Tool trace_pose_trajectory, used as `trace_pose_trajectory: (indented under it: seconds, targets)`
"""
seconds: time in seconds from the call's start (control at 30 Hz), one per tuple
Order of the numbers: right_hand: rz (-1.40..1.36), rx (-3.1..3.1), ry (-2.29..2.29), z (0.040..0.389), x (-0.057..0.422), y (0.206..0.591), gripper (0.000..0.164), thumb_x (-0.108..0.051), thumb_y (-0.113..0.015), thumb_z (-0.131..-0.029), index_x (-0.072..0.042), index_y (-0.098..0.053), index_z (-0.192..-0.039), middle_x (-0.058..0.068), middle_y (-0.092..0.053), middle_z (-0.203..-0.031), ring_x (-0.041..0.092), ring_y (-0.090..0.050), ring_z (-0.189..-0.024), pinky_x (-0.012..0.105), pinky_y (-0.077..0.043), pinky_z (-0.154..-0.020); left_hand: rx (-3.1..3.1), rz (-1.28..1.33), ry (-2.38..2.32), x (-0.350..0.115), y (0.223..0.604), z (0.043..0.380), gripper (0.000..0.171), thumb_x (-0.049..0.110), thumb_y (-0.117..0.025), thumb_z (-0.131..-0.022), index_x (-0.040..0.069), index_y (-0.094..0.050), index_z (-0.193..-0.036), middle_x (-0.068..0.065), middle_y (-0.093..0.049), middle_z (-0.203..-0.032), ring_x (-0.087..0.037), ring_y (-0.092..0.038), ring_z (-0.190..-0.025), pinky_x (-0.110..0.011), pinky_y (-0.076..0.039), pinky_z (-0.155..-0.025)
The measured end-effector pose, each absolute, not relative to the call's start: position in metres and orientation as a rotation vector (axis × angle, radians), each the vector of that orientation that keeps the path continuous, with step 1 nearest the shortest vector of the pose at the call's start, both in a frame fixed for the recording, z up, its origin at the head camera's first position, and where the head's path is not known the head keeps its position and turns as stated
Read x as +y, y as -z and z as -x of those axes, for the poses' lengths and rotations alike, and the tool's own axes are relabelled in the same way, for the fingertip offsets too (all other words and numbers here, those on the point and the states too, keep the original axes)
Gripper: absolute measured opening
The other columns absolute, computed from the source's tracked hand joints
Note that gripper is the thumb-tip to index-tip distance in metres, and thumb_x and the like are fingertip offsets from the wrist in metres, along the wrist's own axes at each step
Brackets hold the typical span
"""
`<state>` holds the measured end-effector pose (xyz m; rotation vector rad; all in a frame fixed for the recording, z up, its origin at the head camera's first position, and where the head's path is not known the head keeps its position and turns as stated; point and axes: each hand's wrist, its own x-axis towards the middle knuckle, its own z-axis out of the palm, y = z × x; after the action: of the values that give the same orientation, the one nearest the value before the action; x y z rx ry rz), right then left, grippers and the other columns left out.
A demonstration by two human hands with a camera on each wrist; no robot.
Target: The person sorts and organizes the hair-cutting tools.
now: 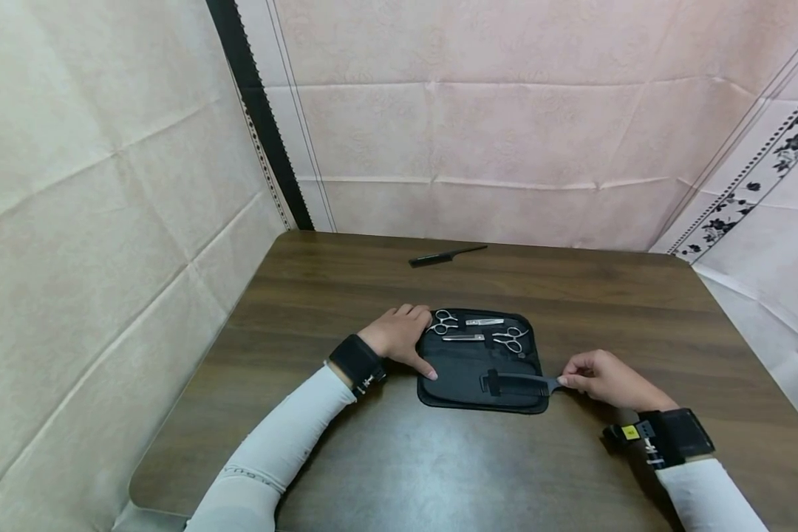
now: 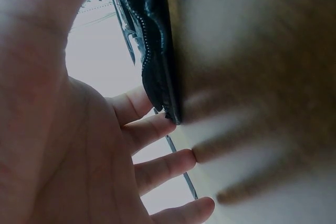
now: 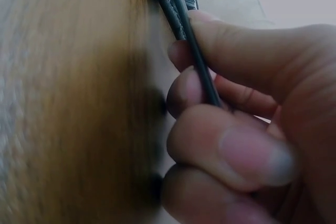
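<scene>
An unfolded black zip case lies flat on the table. My left hand rests at its left edge, the thumb across the case and the fingers spread; in the left wrist view the fingers are extended beside the zip edge. My right hand pinches the end of a dark comb between thumb and fingers. The comb lies along the front half of the case, its other end under a small black strap. Two silver scissors, one on the left and one on the right, sit in the back half.
Two slim silver pieces, one farther back and one nearer, lie between the scissors. A black tail comb rests near the far edge of the wooden table. Pale cloth hangs behind it.
</scene>
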<state>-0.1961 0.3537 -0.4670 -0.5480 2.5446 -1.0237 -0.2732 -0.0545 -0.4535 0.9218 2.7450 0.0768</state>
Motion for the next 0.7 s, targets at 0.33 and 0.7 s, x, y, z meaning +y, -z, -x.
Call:
trace_pose_trajectory:
  seconds: [0.33, 0.7]
  targets:
    - [0.574, 2.537, 1.03, 0.1971, 0.3543, 0.4682, 0.014, -0.02, -0.069, -0.101, -0.01, -0.072, -0.091, -0.005, -0.053, -0.071, 0.003, -0.047, -0.054, 0.023, -0.042, -0.049, 2.742, -0.921, -0.072, -0.0539, 0.4514, 0.2727, 0.096, 0.082, -0.077, -0.07, 0.017, -0.047, -0.135, -0.002, -0.039, -0.16, -0.026, -0.04, -0.142, -0.048, -0.036, -0.119]
    - [0.558, 2.535, 1.016, 0.1966, 0.3525, 0.468, 0.015, -0.02, -0.068, -0.101, -0.01, -0.072, -0.09, -0.005, -0.054, -0.072, 0.003, -0.047, -0.054, 0.022, -0.041, -0.049, 2.746, -0.921, -0.071, -0.0534, 0.4535, 0.2731, 0.096, 0.082, -0.077, -0.07, 0.017, -0.047, -0.134, -0.002, -0.038, -0.16, -0.026, -0.04, -0.143, -0.048, -0.036, -0.12]
